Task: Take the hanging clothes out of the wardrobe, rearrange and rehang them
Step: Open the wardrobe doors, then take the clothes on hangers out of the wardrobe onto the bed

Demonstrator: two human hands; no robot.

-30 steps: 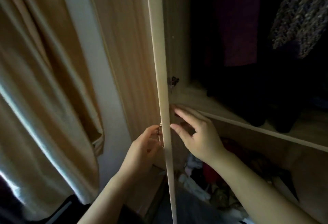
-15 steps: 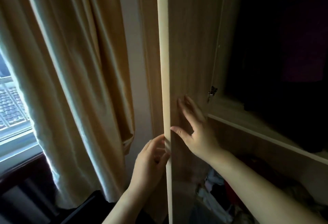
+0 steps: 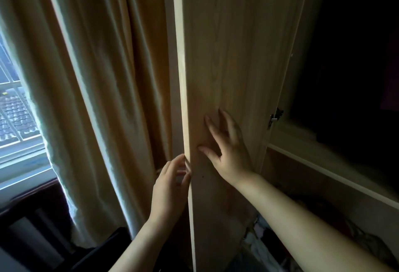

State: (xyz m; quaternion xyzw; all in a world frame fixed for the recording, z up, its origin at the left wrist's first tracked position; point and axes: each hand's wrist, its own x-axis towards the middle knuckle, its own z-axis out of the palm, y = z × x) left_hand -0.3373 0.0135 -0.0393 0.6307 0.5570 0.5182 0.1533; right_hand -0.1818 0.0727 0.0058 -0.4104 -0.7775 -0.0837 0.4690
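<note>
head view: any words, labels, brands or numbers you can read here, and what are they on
None: no text can be read anywhere.
The door, curtain and hinge bear no print.
The wardrobe is too dark inside to tell.

From my end the wardrobe door (image 3: 226,56) reads as wood-grain board, light oak in tone, matt and smooth, with long streaked figure. Its edge band (image 3: 180,56) is paler, plain and slick. The hinge (image 3: 275,117) is bare metal with a bright glint. The curtain (image 3: 103,77) is tan cloth with a soft sheen along its folds. I see the shelf (image 3: 323,163) in the same matt board with a pale edge strip. The clothes (image 3: 259,248) below it are crumpled soft cloth; I cannot make out the weave. The window frame (image 3: 21,155) looks smooth and pale, slightly glossy.
</note>
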